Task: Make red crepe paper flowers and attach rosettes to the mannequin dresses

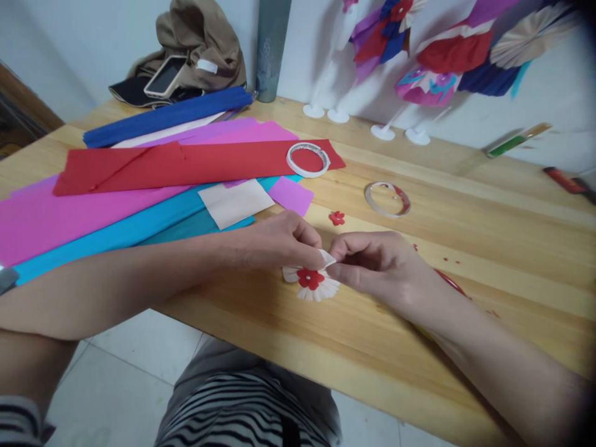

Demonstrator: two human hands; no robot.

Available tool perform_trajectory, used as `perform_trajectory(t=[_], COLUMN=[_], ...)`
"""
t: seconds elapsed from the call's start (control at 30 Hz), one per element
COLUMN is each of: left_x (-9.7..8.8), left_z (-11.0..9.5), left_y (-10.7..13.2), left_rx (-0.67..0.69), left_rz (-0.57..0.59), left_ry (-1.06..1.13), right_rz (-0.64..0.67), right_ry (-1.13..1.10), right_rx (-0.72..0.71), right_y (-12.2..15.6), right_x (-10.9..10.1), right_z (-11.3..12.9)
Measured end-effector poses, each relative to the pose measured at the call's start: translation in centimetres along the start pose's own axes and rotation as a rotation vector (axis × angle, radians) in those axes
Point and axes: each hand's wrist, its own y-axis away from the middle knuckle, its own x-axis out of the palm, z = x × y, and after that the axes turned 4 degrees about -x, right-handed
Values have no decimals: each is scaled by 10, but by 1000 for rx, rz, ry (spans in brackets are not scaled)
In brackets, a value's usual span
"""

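My left hand (291, 239) and my right hand (372, 264) meet over the wooden table, both pinching the upper edge of a cream pleated paper rosette (321, 292). A red paper flower (310, 279) with a small pale bead sits at the middle of the rosette. The fingers of both hands are closed on the folded cream paper, and part of the rosette is hidden behind them. Just beyond the hands lies a second small red flower (336, 218). Under my right forearm a red curved handle (451, 282) shows, mostly covered.
Red crepe paper (223, 164) with a tape roll (289, 160) on it lies at the left, among pink and blue sheets. Another tape roll (367, 197) is beyond my right hand. A bottle (272, 49), a cap (200, 37) and paper decorations on white stands (382, 131) line the wall.
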Motion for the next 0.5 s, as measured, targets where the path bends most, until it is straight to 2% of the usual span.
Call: perform_trajectory(t=[0.33,0.5], left_x=[3,3], left_z=[4,9], left_y=[-2,-4], left_rx=[38,69], left_rz=[-44,-70], left_ry=[-37,-69], right_rz=[47,30], right_ry=[-57,-34], right_rx=[-46,-8], right_y=[0,-1], right_x=[-4,-6], right_z=[-3,-6])
